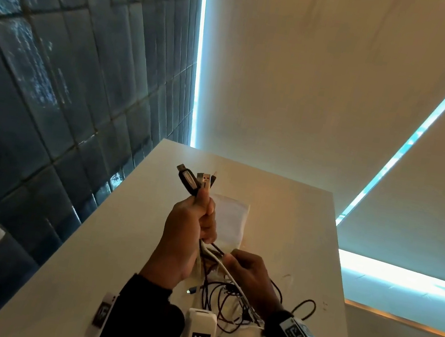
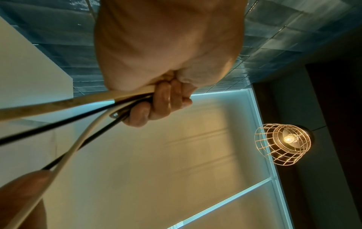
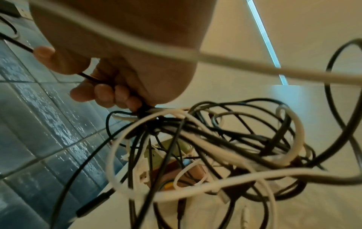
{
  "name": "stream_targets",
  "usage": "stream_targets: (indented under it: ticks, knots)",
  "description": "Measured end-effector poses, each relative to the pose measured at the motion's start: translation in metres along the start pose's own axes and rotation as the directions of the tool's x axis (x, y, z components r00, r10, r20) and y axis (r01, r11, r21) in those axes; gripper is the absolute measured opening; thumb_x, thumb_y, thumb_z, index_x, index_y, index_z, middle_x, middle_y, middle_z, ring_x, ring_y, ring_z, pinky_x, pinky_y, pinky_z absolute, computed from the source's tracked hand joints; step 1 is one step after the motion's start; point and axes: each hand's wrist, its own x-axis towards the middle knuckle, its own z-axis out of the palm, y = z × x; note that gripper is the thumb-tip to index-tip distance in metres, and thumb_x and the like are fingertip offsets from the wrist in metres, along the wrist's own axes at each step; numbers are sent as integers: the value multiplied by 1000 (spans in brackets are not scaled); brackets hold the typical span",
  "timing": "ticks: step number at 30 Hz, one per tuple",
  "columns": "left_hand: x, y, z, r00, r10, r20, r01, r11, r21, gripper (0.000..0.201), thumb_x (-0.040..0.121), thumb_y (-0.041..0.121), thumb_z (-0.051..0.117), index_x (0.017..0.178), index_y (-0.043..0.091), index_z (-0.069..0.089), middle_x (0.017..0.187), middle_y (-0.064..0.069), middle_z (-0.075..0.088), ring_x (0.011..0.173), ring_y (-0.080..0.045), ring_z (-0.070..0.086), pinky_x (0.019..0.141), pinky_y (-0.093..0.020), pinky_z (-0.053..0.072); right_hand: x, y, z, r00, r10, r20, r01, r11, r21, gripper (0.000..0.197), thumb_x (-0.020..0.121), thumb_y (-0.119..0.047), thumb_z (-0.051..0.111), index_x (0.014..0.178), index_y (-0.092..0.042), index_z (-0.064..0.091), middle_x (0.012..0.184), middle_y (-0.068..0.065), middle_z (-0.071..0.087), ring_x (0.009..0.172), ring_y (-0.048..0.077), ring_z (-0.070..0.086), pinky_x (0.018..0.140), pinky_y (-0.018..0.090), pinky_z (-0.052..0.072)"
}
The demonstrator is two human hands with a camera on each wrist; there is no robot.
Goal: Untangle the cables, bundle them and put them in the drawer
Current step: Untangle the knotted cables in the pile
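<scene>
Cables point(image 1: 210, 249) within both hands' fingers point(image 1: 210, 210).

Caged pendant lamp point(image 2: 283, 143) lit; dark tiled wall point(image 1: 56, 69).

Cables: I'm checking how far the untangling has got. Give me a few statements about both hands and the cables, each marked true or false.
1. The left hand grips several cables with their plugs sticking up. True.
2. The right hand is empty. False: it pinches a black cable.
3. The tangle holds black and white cables. True.
4. The cables are already bundled. False: they hang in loose loops over the table.
</scene>
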Motion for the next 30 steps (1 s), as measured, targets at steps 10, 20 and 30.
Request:
stream_targets:
  ticks: [10,20,30]
  knots:
    - [-10,0,-10,1000,3,-26,-3,1000,0,43,103,31,35,64,13,42,51,3,23,48,-12,16,56,-35,11,-8,27,-1,993,-114,-6,108,951,-290,18,81,-26,75,73,-29,59,80,-18,54,73,2,52,65,18,43]
    - [-5,0,-32,997,28,-70,-30,999,-36,41,102,34,34,67,14,42,50,5,26,45,-10,20,49,-29,19,-33,47,-7,990,51,-131,-118,804,-583,50,60,-74,70,75,-29,56,72,-11,62,66,4,55,55,25,45]
    - [-2,-20,-44,996,35,-78,-3,924,382,39,102,34,41,72,11,50,50,3,30,40,-9,25,43,-24,21,-27,18,-37,985,169,41,-165,983,-81,8,83,-1,70,88,-5,73,82,5,71,76,10,64,74,23,50]
